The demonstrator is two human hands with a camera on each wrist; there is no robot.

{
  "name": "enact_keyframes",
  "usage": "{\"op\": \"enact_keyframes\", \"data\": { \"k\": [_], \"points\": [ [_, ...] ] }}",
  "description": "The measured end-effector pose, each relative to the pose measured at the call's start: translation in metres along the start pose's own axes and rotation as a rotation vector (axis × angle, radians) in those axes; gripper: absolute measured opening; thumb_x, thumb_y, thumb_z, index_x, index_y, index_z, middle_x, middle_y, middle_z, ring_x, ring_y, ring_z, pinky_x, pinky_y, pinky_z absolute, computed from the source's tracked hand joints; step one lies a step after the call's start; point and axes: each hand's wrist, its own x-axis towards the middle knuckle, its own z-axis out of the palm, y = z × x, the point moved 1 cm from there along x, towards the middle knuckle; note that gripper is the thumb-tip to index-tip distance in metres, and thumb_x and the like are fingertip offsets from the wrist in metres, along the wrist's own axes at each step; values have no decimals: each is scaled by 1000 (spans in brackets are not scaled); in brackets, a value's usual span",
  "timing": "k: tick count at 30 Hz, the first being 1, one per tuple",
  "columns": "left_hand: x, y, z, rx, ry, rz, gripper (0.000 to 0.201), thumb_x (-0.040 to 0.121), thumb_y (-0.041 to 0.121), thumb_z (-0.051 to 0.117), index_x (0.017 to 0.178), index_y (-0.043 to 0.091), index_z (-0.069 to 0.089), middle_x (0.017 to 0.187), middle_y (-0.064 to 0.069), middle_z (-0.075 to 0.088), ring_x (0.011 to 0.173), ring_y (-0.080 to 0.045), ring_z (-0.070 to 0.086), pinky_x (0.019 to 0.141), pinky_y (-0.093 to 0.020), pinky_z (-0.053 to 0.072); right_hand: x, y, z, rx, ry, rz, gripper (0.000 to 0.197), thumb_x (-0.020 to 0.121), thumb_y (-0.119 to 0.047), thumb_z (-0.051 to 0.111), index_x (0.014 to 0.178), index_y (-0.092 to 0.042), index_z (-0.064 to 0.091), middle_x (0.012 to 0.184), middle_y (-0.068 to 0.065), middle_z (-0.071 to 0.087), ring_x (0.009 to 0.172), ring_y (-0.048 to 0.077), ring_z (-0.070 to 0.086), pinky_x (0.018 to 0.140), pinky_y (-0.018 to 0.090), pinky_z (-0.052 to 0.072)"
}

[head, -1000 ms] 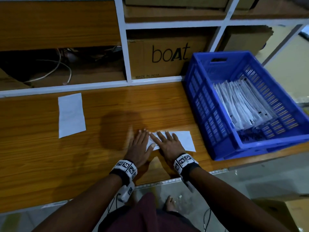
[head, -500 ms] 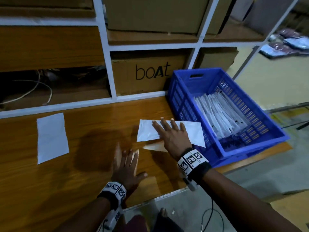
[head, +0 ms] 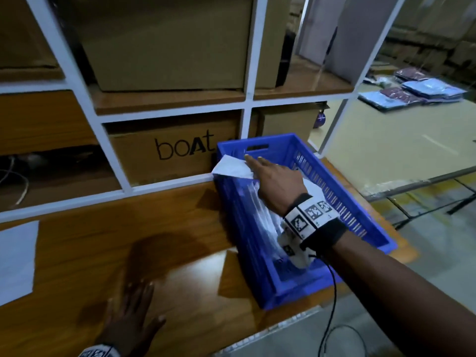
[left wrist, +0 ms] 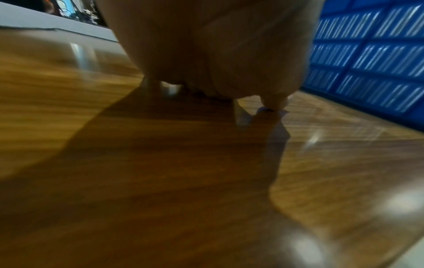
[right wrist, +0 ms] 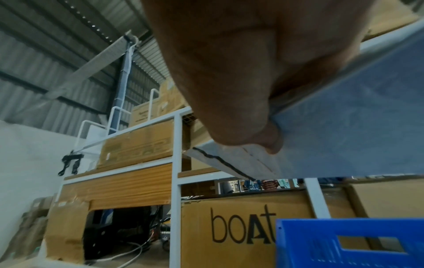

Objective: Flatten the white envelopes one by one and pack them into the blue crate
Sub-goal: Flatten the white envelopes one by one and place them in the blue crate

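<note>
My right hand (head: 273, 176) holds a flattened white envelope (head: 231, 168) over the far left part of the blue crate (head: 360, 215); in the right wrist view the thumb (right wrist: 241, 117) pinches the envelope (right wrist: 344, 127) from below. Several white envelopes (head: 260, 210) stand packed in the crate beneath the hand. My left hand (head: 134, 310) lies flat with fingers spread on the wooden table (head: 103, 253), holding nothing. Another white envelope (head: 15, 258) lies on the table at the far left edge.
A white-framed shelf (head: 247, 99) with cardboard boxes, one marked "boat" (head: 180, 150), stands right behind the table and crate. The crate (left wrist: 367, 54) sits at the table's right end, close to the left hand. Folded garments (head: 425, 91) lie on the floor beyond.
My right hand lifted the flattened envelope off the table and carried it right and back over the crate. The left hand drew back toward the table's near edge.
</note>
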Motion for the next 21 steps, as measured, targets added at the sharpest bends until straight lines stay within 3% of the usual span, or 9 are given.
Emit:
{"op": "enact_keyframes", "data": {
  "k": [5,7,10,12,14,18,21],
  "points": [
    [-7,17,-15,-11,-103,-59,127,37,105,-23,144,38,-40,149,22,-43,150,-12,-27,123,-53,-7,24,48,13,192,-130,33,69,90,-14,48,154,-30,26,138,8,57,116,37,58,86,44,50],
    [-7,20,-19,-30,-116,-62,127,42,107,-16,144,37,-39,147,22,-43,153,-17,-24,123,-53,-6,35,56,26,262,-188,60,58,92,-14,49,148,-25,35,127,12,60,110,38,60,76,39,45],
    [-6,22,-22,-40,-153,-75,116,59,104,-4,148,38,-36,145,22,-47,151,-13,-27,123,-52,-5,57,59,52,393,-238,76,36,93,-16,52,129,-15,50,115,16,63,103,36,62,73,35,42],
    [-4,21,-22,-36,-152,-89,118,53,105,-6,147,40,-38,147,22,-46,149,-10,-29,123,-52,-6,71,59,70,469,-250,92,20,97,-26,53,111,-11,53,110,14,63,99,32,61,73,33,40],
    [-1,19,-21,-42,-178,-98,120,50,108,-5,146,42,-37,149,23,-44,148,-9,-28,122,-52,-7,83,58,86,532,-273,119,18,98,-29,53,102,-12,54,110,15,64,100,32,62,73,30,37],
    [5,14,-19,-50,-177,-122,124,44,109,-7,144,43,-39,148,23,-44,145,-7,-31,122,-51,-8,94,51,115,603,-322,217,34,101,-25,50,126,-2,55,131,20,59,118,36,58,84,34,42],
    [10,8,-13,-107,-165,-106,123,49,110,6,147,46,-32,153,23,-38,147,-8,-30,121,-50,-11,97,46,137,623,-374,289,44,102,-30,51,133,2,48,137,22,55,124,38,55,92,36,43]
  ]
}}
